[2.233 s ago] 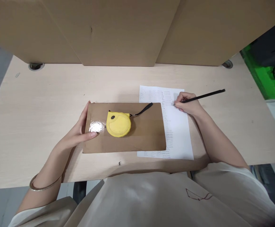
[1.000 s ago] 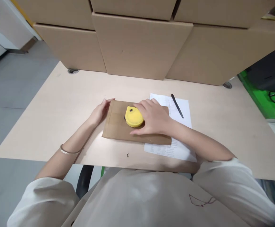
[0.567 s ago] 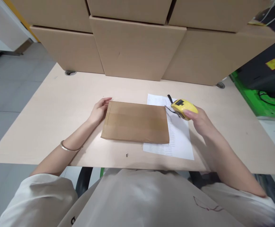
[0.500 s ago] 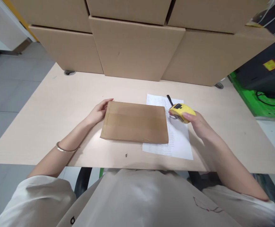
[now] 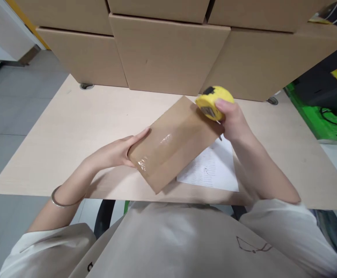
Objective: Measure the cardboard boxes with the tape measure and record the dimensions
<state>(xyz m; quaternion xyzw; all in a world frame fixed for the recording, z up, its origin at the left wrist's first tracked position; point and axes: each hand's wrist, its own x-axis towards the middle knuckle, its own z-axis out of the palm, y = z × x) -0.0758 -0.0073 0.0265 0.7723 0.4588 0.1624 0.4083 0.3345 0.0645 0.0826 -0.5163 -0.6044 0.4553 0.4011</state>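
Note:
A flat brown cardboard box (image 5: 172, 144), with shiny clear tape along it, is turned at an angle above the table. My left hand (image 5: 119, 150) grips its left end, thumb on top and fingers underneath. My right hand (image 5: 233, 119) is closed around a yellow tape measure (image 5: 214, 102), which is over the box's upper right corner. Whether the right fingers also touch the box cannot be made out. Partly under the box lies a printed sheet of paper (image 5: 211, 170). Just the tip of a dark pen-like thing (image 5: 220, 138) shows beside the right hand.
Large cardboard boxes (image 5: 168, 54) are stacked along the table's back edge. The pale wooden table (image 5: 90, 112) has cable holes near its back corners. To the right, black equipment (image 5: 324, 85) stands on a green pallet (image 5: 307, 119).
The small box has been lifted and turned, its right end swinging away from me. My right hand has moved up and away with the tape measure. My left hand now grips the box's end.

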